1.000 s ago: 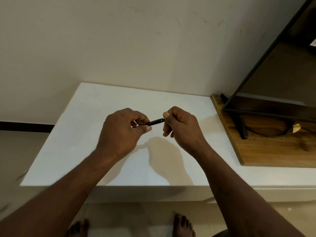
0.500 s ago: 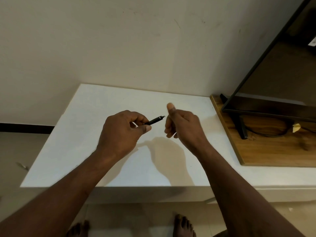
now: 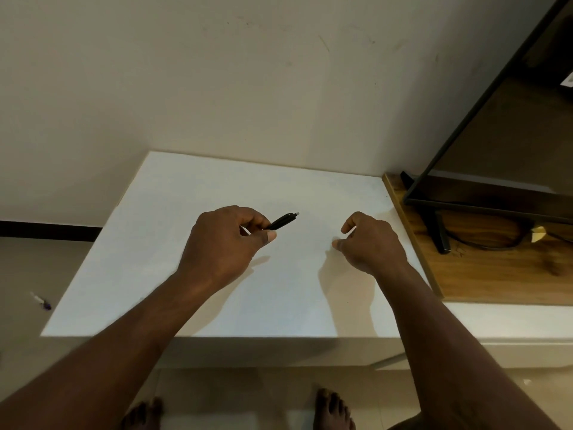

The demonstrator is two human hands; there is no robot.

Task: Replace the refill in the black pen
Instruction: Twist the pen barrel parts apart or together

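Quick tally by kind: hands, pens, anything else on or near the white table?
Hands: 2, left hand and right hand
Black pen: 1
White table: 1
Monitor: 1
Wooden board: 1
Small item on floor: 1
Total: 7

black pen [image 3: 281, 221]: no print or brand legible on barrel.
white table [image 3: 192, 212]: plain, no txt.
wall [image 3: 217, 72]: scuff marks only, no signs.
TV screen [image 3: 508, 125]: dark, no logo legible on frame.
white tag [image 3: 568, 81], top right edge by TV: too small/cut off to read.
small item on floor [image 3: 40, 301]: blurred, no label legible.
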